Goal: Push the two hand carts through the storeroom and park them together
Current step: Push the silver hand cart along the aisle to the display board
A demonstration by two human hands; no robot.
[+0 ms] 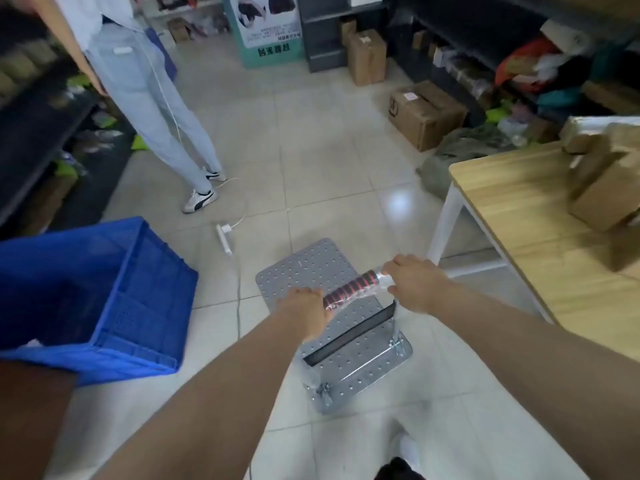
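Observation:
A grey hand cart (311, 268) with a perforated flat deck stands on the tiled floor in front of me. Its upright handle (349, 287) has a black and red ribbed grip wrapped in clear plastic. My left hand (306, 311) is closed around the handle's left end. My right hand (412, 282) grips the right end, over the plastic wrap. The deck carries nothing. Only this one cart is in view.
A blue plastic crate (104, 299) sits close on the left. A white power strip (224, 237) and its cable lie on the floor ahead. A person (152, 109) stands ahead left. A wooden table (540, 237) with boxes is right. Cardboard boxes (426, 112) and dark shelves line the back.

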